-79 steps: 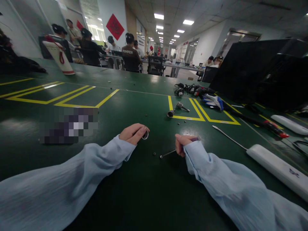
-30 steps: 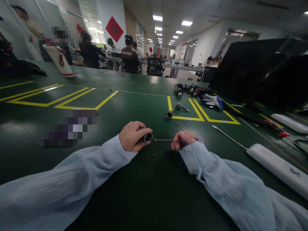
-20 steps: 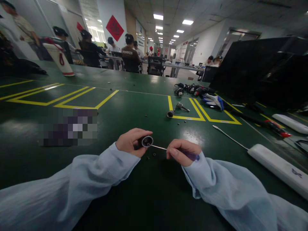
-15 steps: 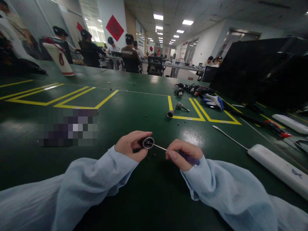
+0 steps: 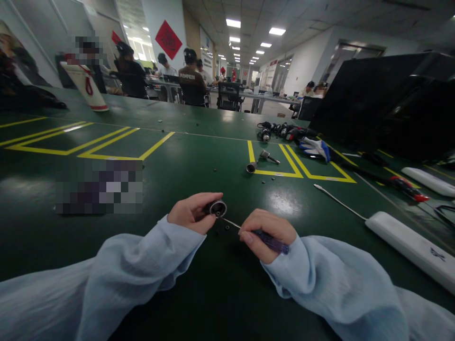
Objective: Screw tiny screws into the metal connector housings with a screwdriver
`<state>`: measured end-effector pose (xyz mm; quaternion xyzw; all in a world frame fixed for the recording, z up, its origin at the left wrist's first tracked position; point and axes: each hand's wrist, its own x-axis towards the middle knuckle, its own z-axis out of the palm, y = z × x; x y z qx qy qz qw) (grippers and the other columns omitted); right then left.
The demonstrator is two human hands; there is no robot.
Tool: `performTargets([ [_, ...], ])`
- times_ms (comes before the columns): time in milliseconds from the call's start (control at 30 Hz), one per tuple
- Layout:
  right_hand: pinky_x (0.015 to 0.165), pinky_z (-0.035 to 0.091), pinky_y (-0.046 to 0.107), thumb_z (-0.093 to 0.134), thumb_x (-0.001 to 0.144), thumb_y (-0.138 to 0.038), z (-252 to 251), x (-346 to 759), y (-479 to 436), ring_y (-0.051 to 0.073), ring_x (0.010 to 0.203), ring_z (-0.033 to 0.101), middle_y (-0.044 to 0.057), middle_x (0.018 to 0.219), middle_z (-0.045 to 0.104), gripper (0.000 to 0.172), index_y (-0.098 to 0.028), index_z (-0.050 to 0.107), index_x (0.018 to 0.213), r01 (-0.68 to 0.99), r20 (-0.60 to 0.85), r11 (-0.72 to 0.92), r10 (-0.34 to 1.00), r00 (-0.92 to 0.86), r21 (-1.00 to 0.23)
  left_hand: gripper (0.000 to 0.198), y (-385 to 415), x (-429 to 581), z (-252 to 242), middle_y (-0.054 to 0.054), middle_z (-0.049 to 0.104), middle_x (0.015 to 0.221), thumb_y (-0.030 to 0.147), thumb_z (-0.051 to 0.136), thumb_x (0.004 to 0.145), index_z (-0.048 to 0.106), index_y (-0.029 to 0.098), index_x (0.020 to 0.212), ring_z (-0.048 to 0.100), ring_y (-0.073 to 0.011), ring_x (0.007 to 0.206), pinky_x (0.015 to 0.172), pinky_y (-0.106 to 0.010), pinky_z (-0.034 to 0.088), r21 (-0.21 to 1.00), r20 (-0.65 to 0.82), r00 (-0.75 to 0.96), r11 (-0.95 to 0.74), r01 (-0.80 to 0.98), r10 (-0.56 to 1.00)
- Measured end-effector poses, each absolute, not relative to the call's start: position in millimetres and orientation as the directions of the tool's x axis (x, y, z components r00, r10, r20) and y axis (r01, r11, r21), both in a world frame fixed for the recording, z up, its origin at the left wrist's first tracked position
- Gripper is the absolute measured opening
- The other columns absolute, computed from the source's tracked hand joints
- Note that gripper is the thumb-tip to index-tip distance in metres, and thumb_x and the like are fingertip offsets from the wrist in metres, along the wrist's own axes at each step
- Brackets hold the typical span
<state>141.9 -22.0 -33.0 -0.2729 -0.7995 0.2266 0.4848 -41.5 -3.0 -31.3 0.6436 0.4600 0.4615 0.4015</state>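
Note:
My left hand [image 5: 194, 213] is closed around a small round metal housing [image 5: 218, 207], its hollow end turned towards me and to the right. In my right hand [image 5: 268, 233] is a screwdriver [image 5: 270, 241] with a purple see-through handle. Its thin shaft slants up to the left, and the tip is at the lower rim of the housing; whether it touches cannot be told. A small dark nut-like ring [image 5: 227, 228] lies on the table just below the housing, with another dark bit beside it.
Ahead to the right lie a metal cup-shaped part [image 5: 251, 167] and a metal part with a stem [image 5: 269, 157]. Blue-and-white gloves [image 5: 315, 149] and dark cabled parts [image 5: 272, 130] lie beyond. A white power strip [image 5: 408, 241] runs along the right; a white paper cup [image 5: 87, 87] stands far left.
The screwdriver tip has moved from inside the housing down to its lower rim. My right hand has shifted slightly left and down, and the left hand has tilted the housing a little.

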Motion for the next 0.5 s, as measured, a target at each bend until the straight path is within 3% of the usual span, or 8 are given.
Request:
performTargets([
  [267, 0.057, 0.045, 0.027, 0.053, 0.073, -0.013, -31.4, 143.0, -21.0, 0.012, 0.058, 0.055, 0.004, 0.061, 0.061, 0.006, -0.015, 0.057, 0.069, 0.209, 0.616, 0.74, 0.656, -0.435, -0.64, 0.031, -1.5, -42.0, -31.4, -0.008, 0.063, 0.101, 0.014, 0.053, 0.064, 0.062, 0.011, 0.094, 0.062, -0.0173, 0.088, 0.083, -0.031, 0.05, 0.916, 0.244, 0.136, -0.274, 0.293, 0.96],
  [500, 0.051, 0.043, 0.026, 0.053, 0.073, -0.016, -36.9, 144.8, -20.6, 0.012, 0.053, 0.053, 0.002, 0.056, 0.058, 0.007, -0.016, 0.058, 0.067, 0.157, 0.677, 0.747, 0.656, -0.333, -0.646, 0.031, 0.3, -41.5, -37.1, -0.01, 0.063, 0.1, 0.015, 0.053, 0.064, 0.063, 0.01, 0.092, 0.062, -0.0195, 0.088, 0.083, -0.033, 0.05, 0.902, 0.294, 0.121, -0.318, 0.294, 0.948],
])
